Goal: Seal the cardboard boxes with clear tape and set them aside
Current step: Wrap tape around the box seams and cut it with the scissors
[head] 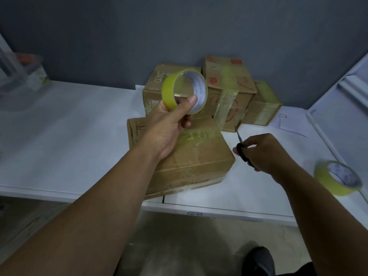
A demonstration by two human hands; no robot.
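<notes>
Above near box [179,156], left hand [169,124] grips tape roll [184,90]; right hand [262,152] holds scissors [242,149]. Risk: cut tape end re-sticks to roll, lost.

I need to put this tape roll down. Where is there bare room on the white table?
Widest bare stretch: the white table left of the near brown cardboard box, short of the blurred clear container. A narrower strip lies between the right hand holding black scissors and the second yellow tape roll. Crowded: the taped boxes stacked against the grey wall.
</notes>
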